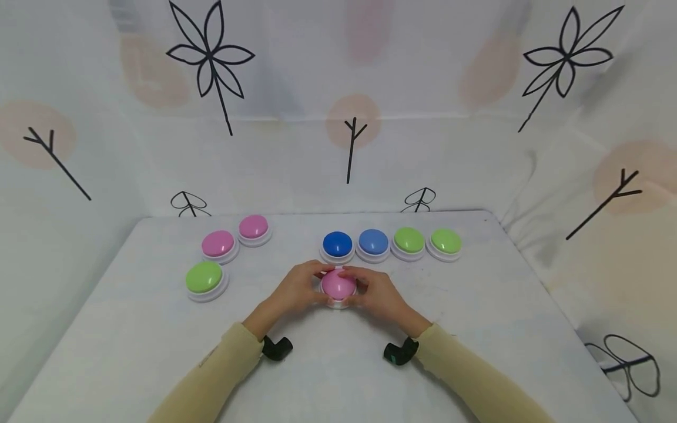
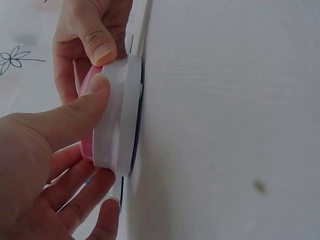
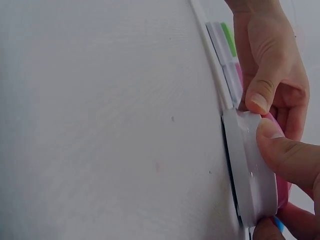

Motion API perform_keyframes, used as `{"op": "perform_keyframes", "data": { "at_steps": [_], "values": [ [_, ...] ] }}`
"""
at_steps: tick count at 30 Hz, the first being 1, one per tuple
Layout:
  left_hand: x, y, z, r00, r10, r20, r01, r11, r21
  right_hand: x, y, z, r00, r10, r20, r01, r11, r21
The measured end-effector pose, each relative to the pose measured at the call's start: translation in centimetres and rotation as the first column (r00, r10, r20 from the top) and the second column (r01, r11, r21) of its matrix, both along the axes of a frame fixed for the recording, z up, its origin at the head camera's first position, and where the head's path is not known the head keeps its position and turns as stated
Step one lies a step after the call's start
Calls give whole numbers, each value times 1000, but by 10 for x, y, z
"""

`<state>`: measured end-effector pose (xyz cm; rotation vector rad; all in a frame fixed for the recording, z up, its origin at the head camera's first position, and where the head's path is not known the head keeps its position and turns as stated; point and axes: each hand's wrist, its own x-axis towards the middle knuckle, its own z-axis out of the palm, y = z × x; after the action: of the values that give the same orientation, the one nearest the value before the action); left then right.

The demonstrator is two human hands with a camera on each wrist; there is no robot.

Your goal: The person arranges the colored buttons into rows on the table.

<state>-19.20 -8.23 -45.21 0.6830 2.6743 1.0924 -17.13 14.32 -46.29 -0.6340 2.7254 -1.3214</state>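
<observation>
A pink push button (image 1: 338, 285) with a white round base sits on the white table just in front of the dark blue button (image 1: 337, 244). My left hand (image 1: 298, 288) grips its left side, thumb at the near edge and fingers round the far side. From the right, my right hand (image 1: 378, 294) holds it the same way. Both thumbs press on the white base (image 2: 117, 115) close to each other in the left wrist view. In the right wrist view the base (image 3: 250, 170) stands close against the table, with the pink dome partly covered by fingers.
Right of the dark blue button, a lighter blue button (image 1: 373, 242) and two green buttons, one (image 1: 409, 240) beside the other (image 1: 446, 241), continue the row. At the left are two pink buttons, a nearer (image 1: 218, 244) and a farther one (image 1: 254, 227), and a green button (image 1: 204, 278). Patterned cloth (image 1: 296, 158) hangs behind.
</observation>
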Motion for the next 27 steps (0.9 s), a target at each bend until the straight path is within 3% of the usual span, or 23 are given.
{"op": "perform_keyframes", "data": {
  "at_steps": [11,19,27],
  "values": [
    [3,1,0,1000,-7,-2,7,1000,8,4,3,1,1000,25,-13,-26,999,-34],
    [6,-7,1,999,-15,41,14,999,29,0,7,7,996,70,55,-68,997,-37],
    [14,-21,6,998,-14,57,7,994,108,-3,4,11,999,17,47,-15,998,-55]
  ]
}}
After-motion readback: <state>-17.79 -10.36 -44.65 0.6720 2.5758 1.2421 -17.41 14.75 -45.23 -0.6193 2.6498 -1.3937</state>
